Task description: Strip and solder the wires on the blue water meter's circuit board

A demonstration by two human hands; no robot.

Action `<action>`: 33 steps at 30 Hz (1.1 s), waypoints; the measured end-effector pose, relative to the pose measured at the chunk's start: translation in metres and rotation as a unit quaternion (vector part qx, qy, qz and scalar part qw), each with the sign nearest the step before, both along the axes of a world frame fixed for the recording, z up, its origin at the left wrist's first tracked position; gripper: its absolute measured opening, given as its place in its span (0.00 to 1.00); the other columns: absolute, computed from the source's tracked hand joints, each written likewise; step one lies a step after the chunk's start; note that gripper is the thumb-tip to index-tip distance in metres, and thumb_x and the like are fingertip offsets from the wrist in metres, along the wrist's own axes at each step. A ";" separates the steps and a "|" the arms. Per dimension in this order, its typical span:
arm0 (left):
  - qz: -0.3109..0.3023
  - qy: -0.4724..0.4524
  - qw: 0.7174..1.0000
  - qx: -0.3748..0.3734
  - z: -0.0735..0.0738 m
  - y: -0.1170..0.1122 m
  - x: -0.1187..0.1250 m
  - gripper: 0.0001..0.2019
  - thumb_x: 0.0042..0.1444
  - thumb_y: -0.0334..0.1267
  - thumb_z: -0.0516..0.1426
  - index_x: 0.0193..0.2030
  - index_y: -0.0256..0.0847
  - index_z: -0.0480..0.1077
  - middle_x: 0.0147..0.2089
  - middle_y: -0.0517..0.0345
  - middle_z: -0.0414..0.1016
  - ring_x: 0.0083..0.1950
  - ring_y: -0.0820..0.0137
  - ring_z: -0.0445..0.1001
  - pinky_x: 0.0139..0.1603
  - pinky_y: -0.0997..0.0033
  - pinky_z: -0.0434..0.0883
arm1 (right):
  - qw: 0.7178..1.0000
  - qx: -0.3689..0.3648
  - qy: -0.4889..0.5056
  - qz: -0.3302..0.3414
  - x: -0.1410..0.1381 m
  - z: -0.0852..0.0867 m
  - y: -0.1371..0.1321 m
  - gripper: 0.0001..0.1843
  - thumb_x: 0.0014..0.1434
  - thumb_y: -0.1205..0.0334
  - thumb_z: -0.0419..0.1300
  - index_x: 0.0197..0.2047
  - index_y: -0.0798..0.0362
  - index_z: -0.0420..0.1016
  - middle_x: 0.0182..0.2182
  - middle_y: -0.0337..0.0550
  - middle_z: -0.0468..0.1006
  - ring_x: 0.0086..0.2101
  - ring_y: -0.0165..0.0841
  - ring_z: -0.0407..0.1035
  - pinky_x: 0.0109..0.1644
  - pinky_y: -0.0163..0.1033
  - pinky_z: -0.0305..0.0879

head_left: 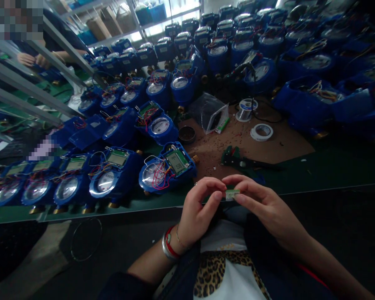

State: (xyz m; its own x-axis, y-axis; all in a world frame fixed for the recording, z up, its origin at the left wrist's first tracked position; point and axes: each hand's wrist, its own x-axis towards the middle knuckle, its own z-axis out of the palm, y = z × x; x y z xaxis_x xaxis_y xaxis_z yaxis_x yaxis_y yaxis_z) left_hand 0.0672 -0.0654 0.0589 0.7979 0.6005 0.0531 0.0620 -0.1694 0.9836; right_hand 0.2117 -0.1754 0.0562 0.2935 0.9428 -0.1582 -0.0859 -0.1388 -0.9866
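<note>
Small green circuit board (232, 194), a flat rectangular piece with a pale face, sits pinched between the two hands, held in the air just above the near edge of the table (331, 166) and over the person's lap. The left hand (196, 208) has its thumb and forefinger closed on the board's left end; a red band and silver bangles circle that wrist. The right hand (265, 204) closes its grip on the board's right end, thumb below and forefinger on top, the other fingers curled under.

Just beyond the left hand lies an open blue plastic water meter (167, 168) with a round glass dial, a green display board on top and loose red and white wires spilling across its face. To its left a row of similar blue meters (65, 183) runs along the table edge, and many more crowd the back and right of the table.

On the brown cardboard sheet (268, 141) ahead of the hands lie a green-and-black pair of wire strippers (237, 158), a small round dark metal dish (186, 134), a clear plastic bag (210, 112), a spool of solder wire (246, 109) and a flat white roll of tape (261, 132). Tiny wire offcuts are scattered across the cardboard.

At the upper left, behind grey metal rails (34, 89), another person's hands (34, 60) rest over a green surface, well apart from the board.
</note>
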 end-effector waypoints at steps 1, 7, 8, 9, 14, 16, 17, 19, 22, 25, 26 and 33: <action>-0.015 0.017 1.000 -0.014 0.000 0.000 0.000 0.10 0.63 0.41 0.51 0.41 0.38 0.69 0.41 0.52 0.72 0.42 0.68 0.70 0.45 0.69 0.68 | 1.000 0.001 -0.015 -0.003 0.000 0.001 0.000 0.10 0.63 0.56 0.59 0.33 0.51 0.73 0.54 0.40 0.67 0.53 0.36 0.63 0.54 0.36 0.61; -0.039 0.067 0.997 0.001 -0.003 -0.001 0.002 0.13 0.62 0.41 0.53 0.28 0.38 0.66 0.30 0.58 0.68 0.33 0.72 0.65 0.36 0.72 0.63 | 0.995 0.015 -0.098 0.002 -0.001 -0.002 -0.001 0.09 0.64 0.56 0.57 0.35 0.51 0.73 0.55 0.41 0.67 0.55 0.37 0.61 0.59 0.41 0.58; -0.036 0.067 0.997 -0.002 -0.003 -0.002 0.002 0.13 0.62 0.41 0.53 0.28 0.38 0.66 0.30 0.58 0.68 0.33 0.72 0.65 0.36 0.72 0.62 | 0.995 0.016 -0.101 0.004 -0.002 -0.003 -0.001 0.09 0.64 0.56 0.56 0.35 0.51 0.73 0.55 0.42 0.67 0.56 0.38 0.60 0.60 0.42 0.57; -0.033 0.066 0.997 -0.005 -0.004 -0.002 0.003 0.13 0.62 0.40 0.53 0.28 0.38 0.66 0.30 0.58 0.68 0.33 0.72 0.65 0.36 0.72 0.62 | 0.994 0.016 -0.104 0.005 -0.002 -0.004 0.000 0.09 0.64 0.57 0.56 0.35 0.51 0.73 0.55 0.42 0.66 0.56 0.38 0.59 0.61 0.43 0.56; -0.066 0.083 0.994 0.001 -0.006 0.000 0.006 0.12 0.62 0.40 0.52 0.28 0.38 0.67 0.31 0.57 0.69 0.34 0.71 0.66 0.37 0.73 0.63 | 0.989 0.018 -0.145 -0.021 0.003 -0.004 -0.007 0.10 0.65 0.57 0.54 0.34 0.52 0.71 0.56 0.44 0.66 0.57 0.39 0.58 0.62 0.46 0.56; -0.091 0.102 0.990 0.023 -0.011 0.002 0.008 0.11 0.62 0.40 0.52 0.31 0.38 0.68 0.33 0.57 0.70 0.36 0.70 0.68 0.39 0.72 0.64 | 0.981 0.005 -0.183 -0.063 0.017 -0.008 -0.020 0.11 0.65 0.57 0.52 0.34 0.52 0.69 0.56 0.45 0.66 0.56 0.39 0.60 0.60 0.46 0.57; -0.098 0.113 0.988 0.037 -0.015 0.004 0.009 0.10 0.62 0.39 0.51 0.33 0.39 0.68 0.34 0.56 0.71 0.37 0.70 0.68 0.41 0.72 0.64 | 0.973 -0.010 -0.211 -0.094 0.028 -0.012 -0.029 0.11 0.65 0.56 0.52 0.34 0.52 0.69 0.56 0.45 0.67 0.55 0.39 0.61 0.59 0.46 0.58; -0.099 0.136 0.983 0.072 -0.026 0.007 0.011 0.08 0.62 0.39 0.51 0.36 0.39 0.69 0.37 0.55 0.72 0.40 0.69 0.69 0.42 0.71 0.65 | 0.941 -0.055 -0.288 -0.171 0.055 -0.024 -0.052 0.11 0.65 0.56 0.51 0.34 0.51 0.69 0.55 0.45 0.68 0.53 0.40 0.63 0.57 0.46 0.59; -0.093 0.151 0.978 0.114 -0.043 0.009 0.013 0.07 0.62 0.38 0.51 0.37 0.40 0.69 0.38 0.55 0.73 0.41 0.68 0.70 0.42 0.71 0.66 | 0.847 -0.116 -0.430 -0.291 0.099 -0.050 -0.088 0.11 0.62 0.55 0.54 0.33 0.51 0.70 0.51 0.45 0.71 0.51 0.41 0.64 0.56 0.49 0.59; -0.086 0.150 0.976 0.135 -0.054 0.008 0.013 0.08 0.62 0.38 0.50 0.36 0.40 0.68 0.37 0.55 0.73 0.40 0.68 0.71 0.42 0.70 0.66 | 0.781 -0.144 -0.516 -0.321 0.129 -0.075 -0.112 0.11 0.61 0.55 0.55 0.30 0.52 0.70 0.47 0.48 0.72 0.51 0.44 0.63 0.57 0.53 0.57; -0.083 0.150 0.975 0.139 -0.056 0.007 0.013 0.08 0.62 0.38 0.50 0.36 0.40 0.68 0.37 0.55 0.72 0.40 0.68 0.71 0.42 0.70 0.66 | 0.773 -0.147 -0.529 -0.319 0.134 -0.082 -0.115 0.12 0.61 0.55 0.55 0.30 0.52 0.70 0.48 0.48 0.72 0.51 0.44 0.62 0.57 0.54 0.57; -0.069 0.158 0.975 0.141 -0.056 0.005 0.016 0.09 0.63 0.40 0.50 0.36 0.40 0.68 0.36 0.55 0.73 0.40 0.67 0.71 0.42 0.70 0.66 | 0.750 -0.147 -0.557 -0.326 0.141 -0.101 -0.119 0.12 0.60 0.54 0.58 0.30 0.53 0.67 0.52 0.51 0.66 0.53 0.45 0.61 0.58 0.54 0.57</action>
